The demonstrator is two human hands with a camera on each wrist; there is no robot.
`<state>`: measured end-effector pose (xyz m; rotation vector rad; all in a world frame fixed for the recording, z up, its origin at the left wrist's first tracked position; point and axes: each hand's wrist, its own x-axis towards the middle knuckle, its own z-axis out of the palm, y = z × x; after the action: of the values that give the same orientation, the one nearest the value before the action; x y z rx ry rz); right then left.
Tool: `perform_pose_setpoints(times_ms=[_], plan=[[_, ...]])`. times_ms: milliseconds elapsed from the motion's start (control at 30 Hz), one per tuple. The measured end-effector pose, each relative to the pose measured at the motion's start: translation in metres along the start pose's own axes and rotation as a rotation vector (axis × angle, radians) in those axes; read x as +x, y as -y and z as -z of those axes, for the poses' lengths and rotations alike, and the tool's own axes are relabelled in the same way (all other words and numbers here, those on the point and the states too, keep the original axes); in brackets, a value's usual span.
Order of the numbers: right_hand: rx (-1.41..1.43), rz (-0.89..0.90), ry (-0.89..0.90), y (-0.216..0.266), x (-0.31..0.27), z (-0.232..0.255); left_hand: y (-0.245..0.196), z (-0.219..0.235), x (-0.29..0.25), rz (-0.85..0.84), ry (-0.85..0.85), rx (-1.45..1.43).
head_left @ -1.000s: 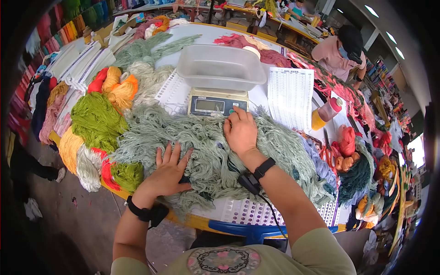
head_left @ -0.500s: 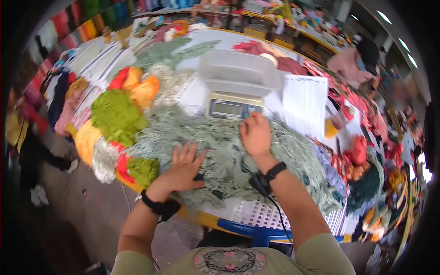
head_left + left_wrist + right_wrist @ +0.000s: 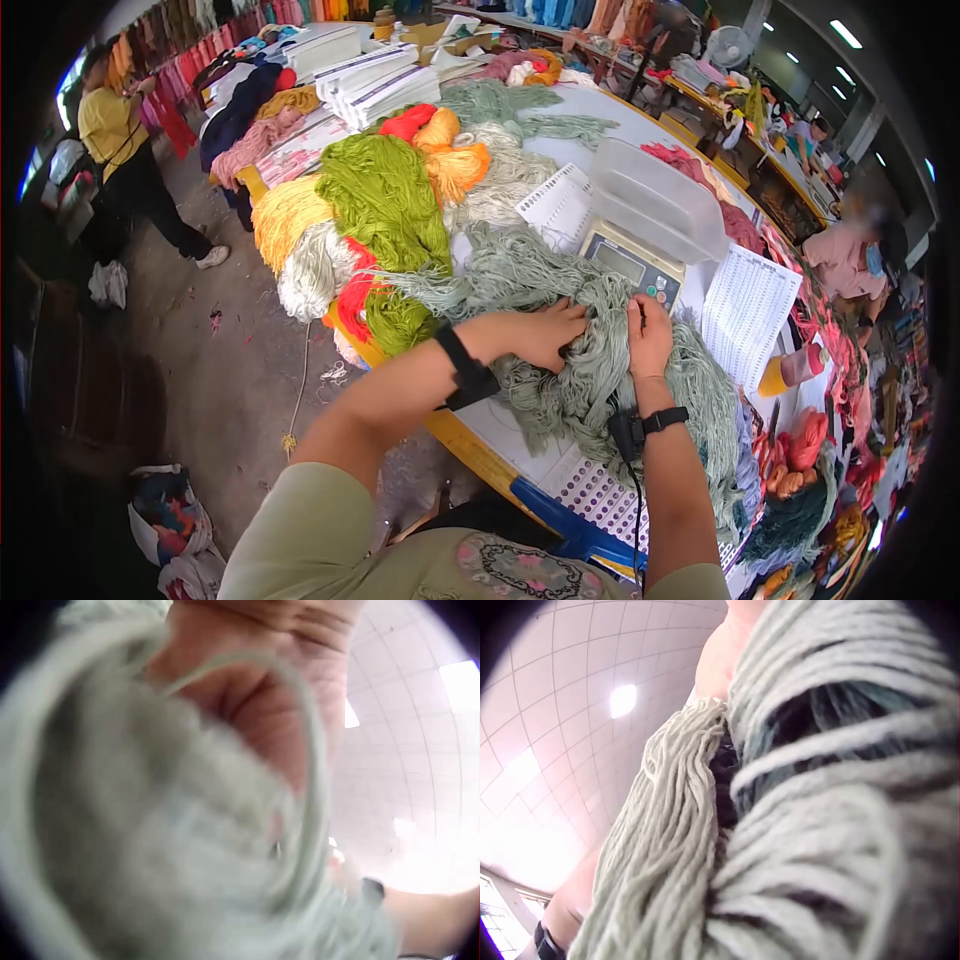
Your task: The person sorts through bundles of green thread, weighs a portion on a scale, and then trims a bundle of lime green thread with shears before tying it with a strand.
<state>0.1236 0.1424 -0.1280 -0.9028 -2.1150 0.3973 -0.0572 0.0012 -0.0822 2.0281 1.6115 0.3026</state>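
A large heap of grey-green yarn (image 3: 520, 265) lies in front of the person, with dark strands showing between its folds in the right wrist view. Sunk among the strands, the left hand (image 3: 545, 338) points right, its bent fingers gripping yarn. A loose loop crosses its palm (image 3: 277, 727) in the left wrist view. At the heap's upper right the right hand (image 3: 652, 338) holds yarn with curled fingers, just below a digital scale (image 3: 622, 262); draped strands (image 3: 675, 802) hide its fingers in the right wrist view. A bunched ridge of yarn rises between both hands.
A clear plastic tub (image 3: 660, 195) sits on the scale. Green yarn (image 3: 385, 200), orange yarn (image 3: 460, 170) and cream yarn (image 3: 290, 220) lie left. A printed sheet (image 3: 750, 310) and a thread cone (image 3: 800, 368) stand right. A blue chair edge (image 3: 570, 525) borders the table.
The view has swung left. The left hand has gone from lying spread on the yarn to reaching rightward into it, closer to the right hand. Yarn between them has bunched up.
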Motion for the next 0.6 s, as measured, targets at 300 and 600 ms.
perform_pose_setpoints(times_ms=[300, 600], plan=[[-0.041, 0.047, 0.007, 0.003, -0.002, 0.0, 0.118, 0.122, -0.117, 0.34, -0.942, 0.698], [0.272, -0.089, 0.123, -0.005, 0.005, 0.011, 0.1, 0.154, -0.159, 0.82, -0.334, 0.754]])
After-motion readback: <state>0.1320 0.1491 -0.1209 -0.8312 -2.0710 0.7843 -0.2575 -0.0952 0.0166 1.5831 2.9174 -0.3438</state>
